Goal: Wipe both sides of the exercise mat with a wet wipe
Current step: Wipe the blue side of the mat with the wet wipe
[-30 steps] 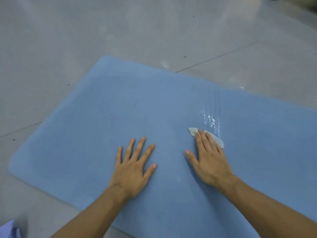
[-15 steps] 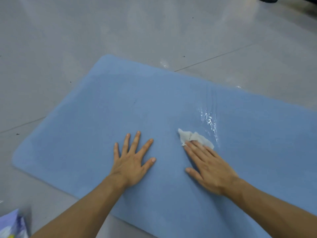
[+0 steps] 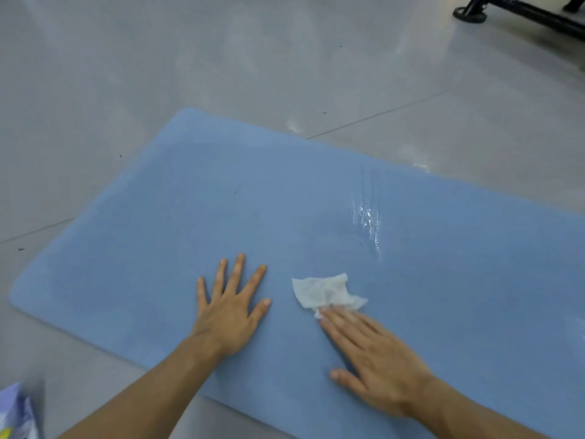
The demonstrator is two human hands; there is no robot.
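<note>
right hand [image 3: 376,362] has dragged wet wipe [image 3: 323,291] back, straight fingers pressing its near edge on blue mat [image 3: 158,232], left hand [image 3: 231,312] flat, fingers spread, beside wipe, wet streak [image 3: 368,223] beyond

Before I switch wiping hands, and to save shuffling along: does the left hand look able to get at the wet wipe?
Probably yes. The left hand lies flat on the mat just beside the wet wipe, with only bare mat between them. Fingertips of the right hand cover only the wipe's near edge.
</note>
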